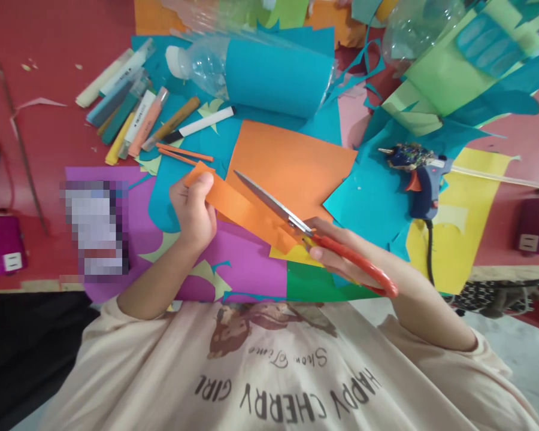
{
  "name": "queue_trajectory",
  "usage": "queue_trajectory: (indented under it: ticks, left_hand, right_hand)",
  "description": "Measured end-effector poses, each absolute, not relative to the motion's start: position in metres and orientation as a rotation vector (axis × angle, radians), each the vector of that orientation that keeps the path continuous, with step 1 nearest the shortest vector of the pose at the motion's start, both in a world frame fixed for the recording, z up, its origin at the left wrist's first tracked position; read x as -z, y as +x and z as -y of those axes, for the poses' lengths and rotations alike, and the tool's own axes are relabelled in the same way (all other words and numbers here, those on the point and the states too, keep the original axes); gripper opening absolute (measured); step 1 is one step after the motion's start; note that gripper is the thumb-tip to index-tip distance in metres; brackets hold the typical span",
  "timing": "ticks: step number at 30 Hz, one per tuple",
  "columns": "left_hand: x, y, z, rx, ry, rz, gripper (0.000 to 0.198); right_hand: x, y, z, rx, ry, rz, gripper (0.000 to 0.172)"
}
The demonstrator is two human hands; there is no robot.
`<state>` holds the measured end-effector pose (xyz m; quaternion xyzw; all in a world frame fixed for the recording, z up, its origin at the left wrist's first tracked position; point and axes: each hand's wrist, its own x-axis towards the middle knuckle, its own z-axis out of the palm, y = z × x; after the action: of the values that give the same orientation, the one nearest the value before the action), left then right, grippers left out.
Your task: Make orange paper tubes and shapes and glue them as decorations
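Observation:
My left hand (195, 209) pinches one end of an orange paper strip (238, 203) between thumb and fingers. The strip slants down to the right, its far end by the scissors. In my right hand (341, 248) are the scissors (273, 203), with red handles and steel blades pointing up and left over the strip. Whether the blades grip the paper I cannot tell. Beyond the strip lies a larger orange sheet (291, 161). Two thin orange strips (186, 154) rest just above my left hand.
A clear bottle wrapped in blue paper (278, 75) lies at the back. Several markers (121, 102) are at the left, near a blurred phone (96, 227). A glue gun (424, 185) with its cord lies at the right. Coloured sheets and scraps, including purple paper (251, 257), cover the red table (36, 137).

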<state>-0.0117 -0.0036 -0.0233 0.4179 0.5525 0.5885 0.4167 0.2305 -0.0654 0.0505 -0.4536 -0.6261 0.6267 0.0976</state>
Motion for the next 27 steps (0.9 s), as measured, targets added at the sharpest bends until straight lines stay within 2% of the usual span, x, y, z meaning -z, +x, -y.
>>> queue_trajectory:
  ticks: [6,11,16,21,27]
  left_hand:
    - [0.017,-0.001,0.002,-1.469,1.027,-1.353,0.045]
    - [0.019,-0.005,-0.001,-1.383,1.042,-1.330,0.032]
    - [0.019,-0.004,-0.002,-1.295,1.056,-1.319,0.022]
    - [0.020,-0.002,0.000,-1.226,1.109,-1.311,0.019]
    - [0.020,-0.002,-0.001,-1.243,1.062,-1.306,0.017]
  right_hand:
    - [-0.066,0.246,0.053,-1.255,-1.735,2.058,0.033]
    - [-0.037,0.259,0.041,-0.602,-1.777,2.126,0.031]
    - [-0.009,0.267,0.037,-0.563,-1.796,2.097,0.037]
    - [-0.008,0.264,0.036,-0.583,-1.752,2.056,0.042]
    - [-0.004,0.242,0.019,-0.622,-1.639,2.130,0.038]
